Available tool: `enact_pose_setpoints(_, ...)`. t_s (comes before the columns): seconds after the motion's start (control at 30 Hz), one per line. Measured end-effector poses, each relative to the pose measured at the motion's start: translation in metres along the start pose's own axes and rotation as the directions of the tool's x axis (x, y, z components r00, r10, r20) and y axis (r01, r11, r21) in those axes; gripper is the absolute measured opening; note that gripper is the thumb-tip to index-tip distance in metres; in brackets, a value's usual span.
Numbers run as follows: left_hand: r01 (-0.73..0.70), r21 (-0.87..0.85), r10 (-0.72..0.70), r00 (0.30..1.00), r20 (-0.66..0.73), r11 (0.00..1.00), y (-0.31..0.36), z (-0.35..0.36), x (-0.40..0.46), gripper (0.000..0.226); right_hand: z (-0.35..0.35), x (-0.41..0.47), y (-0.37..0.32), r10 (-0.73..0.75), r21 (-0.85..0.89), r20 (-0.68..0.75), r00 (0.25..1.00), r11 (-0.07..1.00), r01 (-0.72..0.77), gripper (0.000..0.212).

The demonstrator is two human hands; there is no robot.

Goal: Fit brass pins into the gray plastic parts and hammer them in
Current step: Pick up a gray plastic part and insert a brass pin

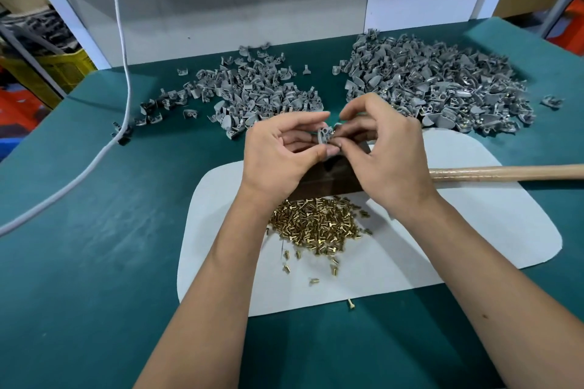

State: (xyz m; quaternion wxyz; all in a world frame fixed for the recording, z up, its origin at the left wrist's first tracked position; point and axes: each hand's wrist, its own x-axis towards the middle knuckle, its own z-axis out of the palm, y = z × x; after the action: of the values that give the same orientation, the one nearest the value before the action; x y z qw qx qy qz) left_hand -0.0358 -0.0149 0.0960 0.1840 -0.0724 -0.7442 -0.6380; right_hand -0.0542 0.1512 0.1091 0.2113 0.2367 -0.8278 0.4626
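Observation:
My left hand (281,153) pinches a gray plastic part (324,135) between thumb and forefinger, above a dark block (328,180). My right hand (388,148) meets it from the right, its fingertips pinching something small at the part; the pin itself is too small to make out. A heap of brass pins (316,224) lies on the white mat (474,230) below my wrists. Gray parts sit in two piles: a looser one (246,91) at the back left and a bigger one (442,82) at the back right.
A wooden hammer handle (505,172) lies across the mat to the right, its head hidden behind my right hand. A white cable (126,79) hangs down and runs off left over the green table (94,230). One stray pin (350,303) lies off the mat's front edge.

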Motion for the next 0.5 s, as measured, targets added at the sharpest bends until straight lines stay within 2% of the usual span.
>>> enact_pose_setpoints(0.2, 0.036, 0.0, -0.036, 0.999, -0.024, 0.999, 0.0009, 0.0011, -0.0007, 0.037, 0.0012, -0.0006, 0.0021, 0.008, 0.009, -0.014, 1.0, 1.0, -0.008, 0.035)
enact_pose_setpoints(0.33, 0.059, -0.035, -0.059, 0.998, 0.006, 0.998, 0.0013, 0.0012, -0.0012, 0.04, 0.0017, -0.0005, 0.003, 0.038, 0.03, -0.028, 0.999, 0.999, -0.037, 0.035)
enact_pose_setpoints(0.5, 0.037, 0.032, -0.038, 0.999, 0.013, 0.999, 0.0022, 0.0004, -0.0013, 0.039, 0.0011, -0.0008, 0.0033, 0.065, 0.063, -0.003, 0.998, 0.996, -0.064, 0.036)
